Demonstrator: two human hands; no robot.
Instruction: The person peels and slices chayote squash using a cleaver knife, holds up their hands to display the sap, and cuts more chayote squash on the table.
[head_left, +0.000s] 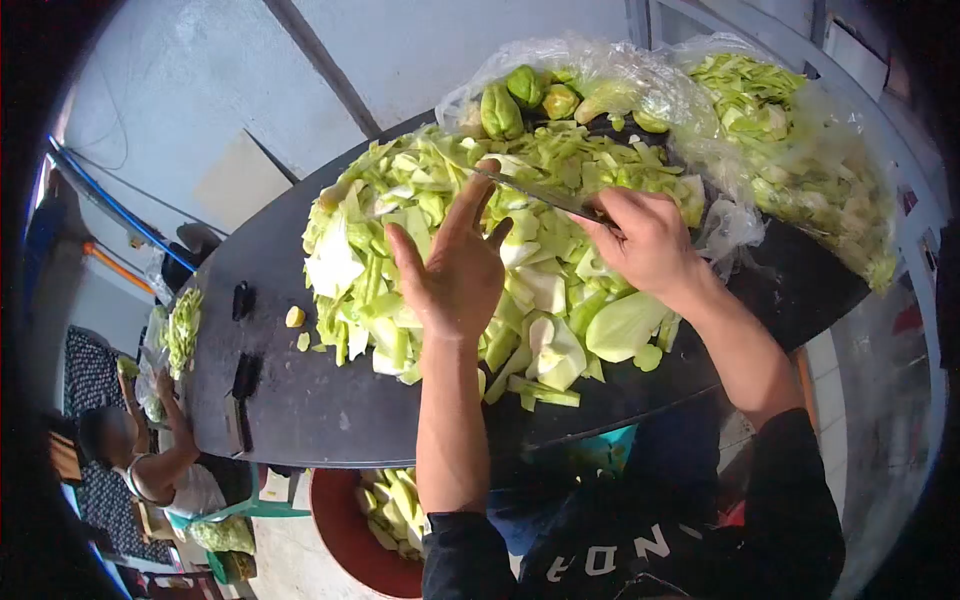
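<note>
Cut vegetables [545, 285] lie heaped below the right hand [645, 240], gripping a knife [545, 193], and the left hand [460, 280], outspread, empty-palmed.

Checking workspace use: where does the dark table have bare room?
Bare: dark table between the black objects and the vegetable heap, scraps aside; the strip from heap to wall. Crowded: the heaped middle and the clear bags' end.
</note>
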